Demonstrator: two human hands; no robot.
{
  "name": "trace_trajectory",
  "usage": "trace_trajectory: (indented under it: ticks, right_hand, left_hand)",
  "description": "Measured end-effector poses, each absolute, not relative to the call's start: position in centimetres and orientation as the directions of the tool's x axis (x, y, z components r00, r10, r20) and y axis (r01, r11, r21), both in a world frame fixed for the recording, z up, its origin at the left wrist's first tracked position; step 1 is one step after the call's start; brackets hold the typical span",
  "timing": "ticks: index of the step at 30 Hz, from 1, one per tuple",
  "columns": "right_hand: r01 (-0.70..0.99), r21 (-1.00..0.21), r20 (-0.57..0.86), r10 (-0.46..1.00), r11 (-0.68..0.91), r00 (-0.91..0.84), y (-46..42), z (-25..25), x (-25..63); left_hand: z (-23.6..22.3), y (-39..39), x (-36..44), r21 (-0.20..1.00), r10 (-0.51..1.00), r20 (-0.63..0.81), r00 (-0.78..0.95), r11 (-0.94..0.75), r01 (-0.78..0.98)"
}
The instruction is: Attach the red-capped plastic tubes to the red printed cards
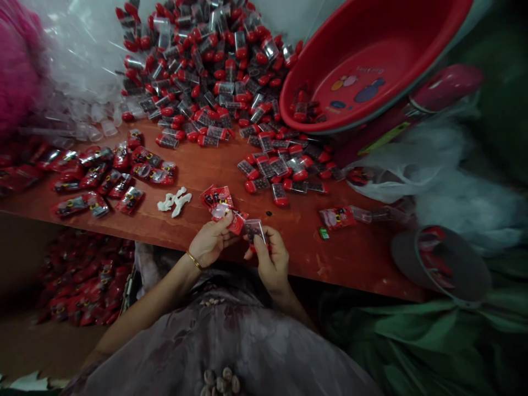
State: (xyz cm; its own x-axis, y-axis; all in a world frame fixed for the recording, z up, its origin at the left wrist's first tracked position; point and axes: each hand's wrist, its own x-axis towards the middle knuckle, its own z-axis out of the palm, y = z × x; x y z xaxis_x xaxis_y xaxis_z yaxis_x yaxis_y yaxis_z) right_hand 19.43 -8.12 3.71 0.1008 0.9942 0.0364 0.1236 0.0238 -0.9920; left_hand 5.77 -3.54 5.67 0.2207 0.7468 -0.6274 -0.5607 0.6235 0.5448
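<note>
The clear plastic tube with dark contents is above the front edge of the bench, pinched between thumb and fingers in my right grip. Just beside it, my left grip has its thumb pressed down on a shiny red printed plastic packet, fingers curled underneath. Whether tube and packet touch, I cannot tell. A gold-coloured bangle circles my left wrist.

Just beyond my left thumb, more flat red printed packets lie on the reddish-brown bench. To their left are crumpled white strips, and farther left a spread of filled glossy red packets. Past them all rises a large heap of clear tubes with red rounded ends; a tilted red oval plastic basin stands at its right, with a few tubes inside. Nearer me on the right lie a small green square piece and a grey round container with red packets in it.
</note>
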Motion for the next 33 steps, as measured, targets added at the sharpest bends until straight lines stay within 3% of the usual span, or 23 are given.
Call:
trace_trajectory:
  ticks: [14, 22, 29, 33]
  right_hand:
    - [0.091, -0.995, -0.037, 0.995, -0.046, 0.094, -8.23, 4.07, 19.29]
    - [0.047, -0.998, -0.046, 0.992, -0.052, 0.117, -8.26, 3.9, 19.25]
    - [0.108, -0.993, -0.045, 0.996, -0.053, 0.072, -8.31, 4.08, 19.16]
    - [0.075, -0.99, -0.121, 0.992, -0.122, 0.016, -8.0, 4.43, 19.41]
  left_hand:
    - [5.61, -3.64, 6.16, 0.614, 0.788, -0.607, 0.108, 0.55, -0.565]
    - [5.68, -3.72, 6.21, 0.587, 0.773, -0.622, 0.125, 0.565, -0.58]
    - [5.85, -3.86, 6.59, 0.65, 0.804, -0.589, 0.085, 0.533, -0.541]
    - [5.38, -3.91, 6.71, 0.743, 0.85, -0.527, -0.016, 0.451, -0.495]
